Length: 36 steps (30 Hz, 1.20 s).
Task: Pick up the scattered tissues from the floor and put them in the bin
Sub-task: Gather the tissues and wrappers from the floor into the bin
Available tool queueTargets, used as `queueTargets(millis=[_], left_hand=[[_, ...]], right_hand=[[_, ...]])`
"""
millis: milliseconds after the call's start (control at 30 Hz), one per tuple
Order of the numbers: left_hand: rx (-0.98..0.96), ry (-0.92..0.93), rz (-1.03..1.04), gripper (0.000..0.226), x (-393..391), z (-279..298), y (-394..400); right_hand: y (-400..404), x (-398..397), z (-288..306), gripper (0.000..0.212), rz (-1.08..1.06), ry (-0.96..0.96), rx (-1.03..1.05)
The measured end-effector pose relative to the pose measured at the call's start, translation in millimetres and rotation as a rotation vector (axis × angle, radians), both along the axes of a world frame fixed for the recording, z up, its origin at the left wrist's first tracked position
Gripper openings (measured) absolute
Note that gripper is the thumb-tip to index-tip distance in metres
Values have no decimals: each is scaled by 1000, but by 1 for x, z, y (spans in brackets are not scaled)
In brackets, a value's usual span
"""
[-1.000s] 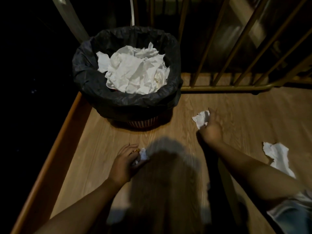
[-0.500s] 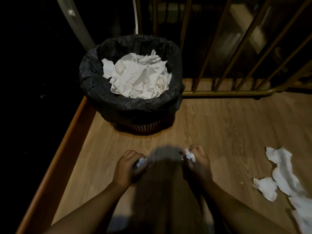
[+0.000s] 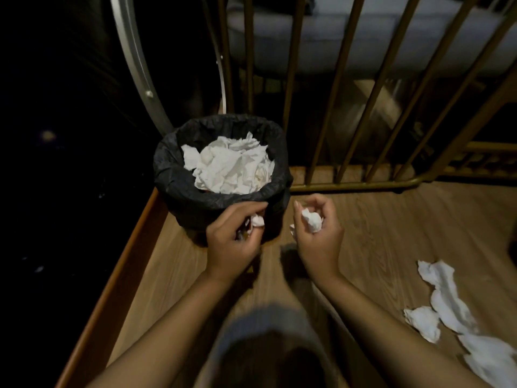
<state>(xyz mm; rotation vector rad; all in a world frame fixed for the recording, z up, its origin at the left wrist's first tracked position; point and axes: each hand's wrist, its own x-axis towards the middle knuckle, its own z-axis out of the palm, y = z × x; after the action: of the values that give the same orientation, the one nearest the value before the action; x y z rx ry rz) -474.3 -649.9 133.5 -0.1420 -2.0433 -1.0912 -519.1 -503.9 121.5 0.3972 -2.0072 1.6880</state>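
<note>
- Just beyond both hands, a round bin (image 3: 195, 203) lined with a black bag (image 3: 170, 175), heaped to the rim with crumpled white tissues (image 3: 232, 166).
- Left hand (image 3: 235, 239) curled shut, grip closed on a small wad of tissue (image 3: 258, 220), held against the near wall of the bin.
- Right hand (image 3: 319, 233) palm up beside it, fingers (image 3: 310, 201) cupped loosely round a balled tissue (image 3: 312, 221); grip closed on it, clear of the floor.
- Well to the right of the right grip, loose tissues on the floor (image 3: 447, 298): a long crumpled strip and a smaller ball touching it.
- Underneath, a wood-grain floor (image 3: 377, 233) with a raised wooden edge (image 3: 120, 273) along the left side.
- Past the hands, a railing of golden bars (image 3: 344, 88); a curved metal strip (image 3: 134, 60) behind the bin.
- Left of the edge, only darkness; nothing legible there.
- Bottom of frame blurred and shadowed; strip of tissues cut off at the right corner.
</note>
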Motion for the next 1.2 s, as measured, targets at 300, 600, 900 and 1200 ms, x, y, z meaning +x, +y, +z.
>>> queueTargets(millis=[300, 600, 900, 1200], left_hand=[[81, 283, 232, 37, -24, 91, -29], [200, 343, 294, 37, -70, 139, -57], [130, -314, 390, 58, -123, 89, -79], [56, -399, 276, 48, -132, 95, -90]], right_hand=[[-53, -27, 72, 13, 105, 154, 21], [-105, -66, 121, 44, 146, 176, 80], [-90, -104, 105, 58, 386, -306, 340], [-42, -107, 91, 48, 326, -302, 378]])
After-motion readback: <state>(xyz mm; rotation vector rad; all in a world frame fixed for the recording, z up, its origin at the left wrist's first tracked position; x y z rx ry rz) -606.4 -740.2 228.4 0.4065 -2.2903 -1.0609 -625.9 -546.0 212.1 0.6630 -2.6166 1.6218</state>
